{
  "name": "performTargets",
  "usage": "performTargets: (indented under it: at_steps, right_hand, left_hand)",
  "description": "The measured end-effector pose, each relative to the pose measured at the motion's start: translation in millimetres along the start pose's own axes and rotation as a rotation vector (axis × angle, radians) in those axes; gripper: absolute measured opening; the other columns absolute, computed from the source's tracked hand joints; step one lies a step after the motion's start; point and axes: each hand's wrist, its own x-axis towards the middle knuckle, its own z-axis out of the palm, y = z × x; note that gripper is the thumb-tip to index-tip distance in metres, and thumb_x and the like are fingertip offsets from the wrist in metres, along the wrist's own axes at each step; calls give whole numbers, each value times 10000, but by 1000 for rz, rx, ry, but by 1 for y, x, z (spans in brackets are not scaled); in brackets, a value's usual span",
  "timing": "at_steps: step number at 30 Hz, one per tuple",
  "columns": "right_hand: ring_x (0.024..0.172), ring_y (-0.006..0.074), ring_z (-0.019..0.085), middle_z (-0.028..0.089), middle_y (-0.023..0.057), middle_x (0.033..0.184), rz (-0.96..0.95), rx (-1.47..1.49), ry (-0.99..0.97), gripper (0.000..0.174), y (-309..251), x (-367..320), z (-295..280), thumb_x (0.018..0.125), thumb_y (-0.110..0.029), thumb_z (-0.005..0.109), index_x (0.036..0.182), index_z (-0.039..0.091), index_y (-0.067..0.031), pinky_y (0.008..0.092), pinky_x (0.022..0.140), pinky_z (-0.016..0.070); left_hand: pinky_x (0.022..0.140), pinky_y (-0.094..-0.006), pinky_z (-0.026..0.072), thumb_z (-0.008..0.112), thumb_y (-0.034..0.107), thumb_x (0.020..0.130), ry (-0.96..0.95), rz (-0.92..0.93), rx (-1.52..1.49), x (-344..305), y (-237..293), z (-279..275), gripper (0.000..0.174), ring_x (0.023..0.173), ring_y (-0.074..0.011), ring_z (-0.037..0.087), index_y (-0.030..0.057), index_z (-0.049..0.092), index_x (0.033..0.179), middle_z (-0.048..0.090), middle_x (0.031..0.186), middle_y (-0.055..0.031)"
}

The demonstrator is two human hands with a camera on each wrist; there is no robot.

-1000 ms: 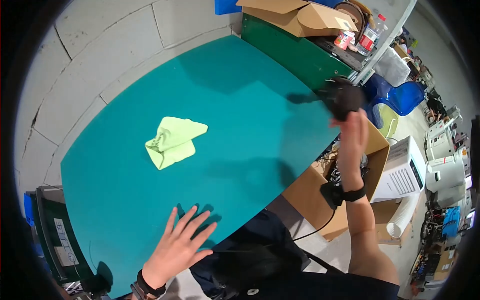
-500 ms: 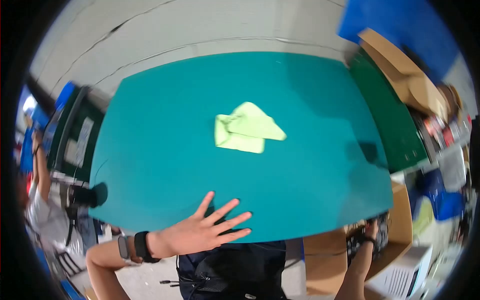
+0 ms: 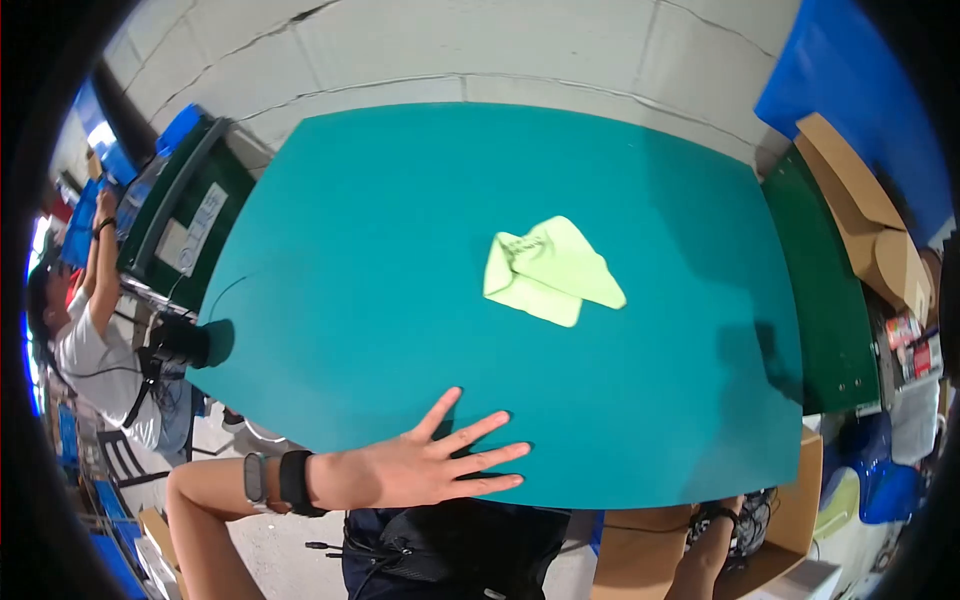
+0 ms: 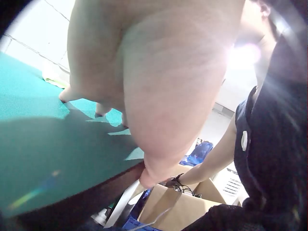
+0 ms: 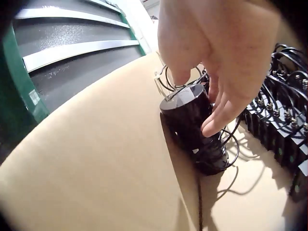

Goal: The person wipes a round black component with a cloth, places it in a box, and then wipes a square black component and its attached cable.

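Observation:
My left hand lies with spread fingers on the front edge of the teal tabletop; in the left wrist view its thumb hangs past the edge. A folded light-green cloth lies beyond it, creased, with dark print on it. My right hand is down inside the cardboard box, beside the table's front right. There it holds a black cylinder with a pale top, thumb by the rim and fingers along the side. Thin cables wind round the cylinder, which stands slightly tilted close to the cardboard wall.
Rows of black cabled parts fill one side of the box. A green case flanks the table on the right, an open carton on it. A black cup-like object stands at the left edge. A person is at far left.
My right hand has carried a dark object from above the table's right side down into the cardboard box. The left hand stays spread at the front edge. The head view has turned left.

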Motion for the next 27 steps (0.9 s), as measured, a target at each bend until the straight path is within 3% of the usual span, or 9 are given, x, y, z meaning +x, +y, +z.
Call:
performTargets:
  at_steps: [6,10,12,13,14,18,19,27]
  right_hand:
    - [878,211,546,603,64,963,39,-9,-79,142,-3,-8,-3,923,-136,532,977,581,-13,366,753,463]
    - [925,222,565,612,77,999,81,-16,-162,146,-6,-40,-6,917,-106,525,993,589,1,375,790,468]
    - [948,228,575,617,83,1017,118,-11,-238,150,-8,-56,3,914,-91,521,1001,593,8,379,809,471]
    - [960,230,580,620,86,1026,150,-19,-276,152,-7,-68,8,913,-83,519,1005,594,12,381,818,472]
    - [972,233,585,622,89,1035,189,-20,-333,155,-5,-77,13,911,-75,517,1009,596,16,383,827,473]
    - [1031,250,593,639,102,1061,313,-25,-454,191,32,-74,8,886,-44,538,1040,604,49,390,894,474]
    - [868,200,605,630,72,926,353,-62,-372,154,39,-71,13,912,-58,509,994,597,38,328,760,487]
    - [814,198,582,627,80,896,308,-155,-152,175,60,-23,34,914,-82,494,978,608,35,331,725,476]
  left_hand:
    - [1085,-680,183,499,336,890,79,-95,-4,-1,6,-2,628,1427,-356,213,286,292,1480,203,1568,-52]
    - [1075,-669,234,570,356,851,27,-3,4,5,2,-10,632,1404,-365,267,294,363,1445,266,1546,-43]
    - [1014,-659,349,568,221,832,59,-93,-131,8,3,-11,560,1368,-373,324,272,459,1379,319,1517,-47]
    - [1008,-666,350,570,225,840,66,-93,-125,10,4,-12,498,1351,-382,344,277,513,1332,366,1487,-43]
    - [1008,-666,350,570,225,840,56,-28,-132,12,4,-13,498,1351,-382,344,277,513,1332,366,1487,-43]
    - [1010,-701,323,555,229,864,-71,-62,-98,17,4,-16,470,1354,-394,331,278,509,1330,346,1495,-53]
    - [1011,-702,322,553,230,866,-93,-62,-102,17,4,-17,476,1354,-398,328,281,504,1336,340,1498,-54]
    - [1021,-684,332,541,250,877,-147,-125,-52,15,4,-17,553,1373,-376,309,313,409,1411,261,1539,-47]
